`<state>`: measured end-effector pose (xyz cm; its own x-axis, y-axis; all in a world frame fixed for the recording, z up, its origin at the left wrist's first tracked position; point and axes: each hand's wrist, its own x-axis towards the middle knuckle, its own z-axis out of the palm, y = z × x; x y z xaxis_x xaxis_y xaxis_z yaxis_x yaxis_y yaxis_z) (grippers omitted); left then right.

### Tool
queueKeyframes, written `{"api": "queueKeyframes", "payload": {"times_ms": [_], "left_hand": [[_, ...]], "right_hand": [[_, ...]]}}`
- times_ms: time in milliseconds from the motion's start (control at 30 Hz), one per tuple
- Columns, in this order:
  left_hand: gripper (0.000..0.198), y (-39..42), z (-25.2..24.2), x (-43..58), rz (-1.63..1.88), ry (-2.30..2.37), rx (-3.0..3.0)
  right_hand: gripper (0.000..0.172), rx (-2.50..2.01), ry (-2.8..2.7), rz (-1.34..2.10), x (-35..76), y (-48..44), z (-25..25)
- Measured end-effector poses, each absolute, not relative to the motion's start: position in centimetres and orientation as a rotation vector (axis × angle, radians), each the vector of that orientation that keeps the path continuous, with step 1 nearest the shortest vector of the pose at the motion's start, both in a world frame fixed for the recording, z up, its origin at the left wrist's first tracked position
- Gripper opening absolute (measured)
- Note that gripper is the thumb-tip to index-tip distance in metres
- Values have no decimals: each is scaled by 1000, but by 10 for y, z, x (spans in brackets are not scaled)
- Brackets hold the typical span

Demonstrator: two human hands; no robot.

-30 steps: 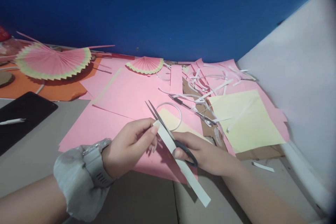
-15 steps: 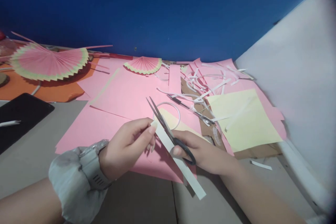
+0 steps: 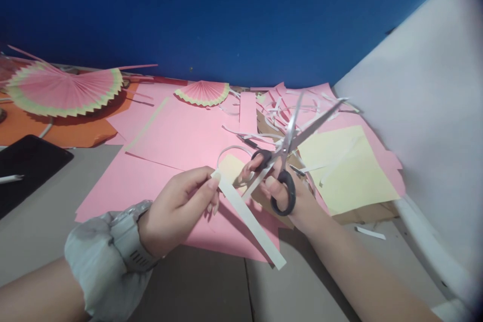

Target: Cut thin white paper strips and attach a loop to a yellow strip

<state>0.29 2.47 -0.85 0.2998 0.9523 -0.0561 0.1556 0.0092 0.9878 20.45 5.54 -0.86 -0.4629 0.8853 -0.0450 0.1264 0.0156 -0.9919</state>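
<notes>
My left hand point(image 3: 179, 211) is closed, thumb and fingers pinching the upper end of a pale paper strip point(image 3: 251, 220). The strip slants down to the right, its lower end free. My right hand point(image 3: 304, 204) is closed on a pair of scissors point(image 3: 286, 151) with black handles. Their blades are spread and point up and to the right, away from the strip. A narrow white sliver of paper point(image 3: 255, 182) shows by the right fingers; whether they grip it I cannot tell.
Pink paper sheets point(image 3: 166, 181) cover the middle. A pale yellow sheet point(image 3: 350, 176) and thin paper offcuts point(image 3: 271, 121) lie to the right. Two pleated paper fans point(image 3: 68, 90) rest at the back. A dark phone-like slab point(image 3: 33, 171) is at left. A blue wall point(image 3: 226, 20) stands behind.
The scissors have moved right, off the strip; their blades have spread and swung from up-left to up-right. A narrow sliver now shows by my right fingers. The left hand keeps its pinch.
</notes>
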Motion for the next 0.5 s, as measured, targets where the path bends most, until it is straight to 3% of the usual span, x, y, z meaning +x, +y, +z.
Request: {"api": "queueKeyframes", "payload": {"times_ms": [167,500], "left_hand": [[34,25,-9,3,853,1098,1442],[22,28,-10,3,865,1057,1875]], "right_hand": [[31,-1030,-1705,1310,206,60,-7],[37,-727,-1491,1606,205,60,-13]]}}
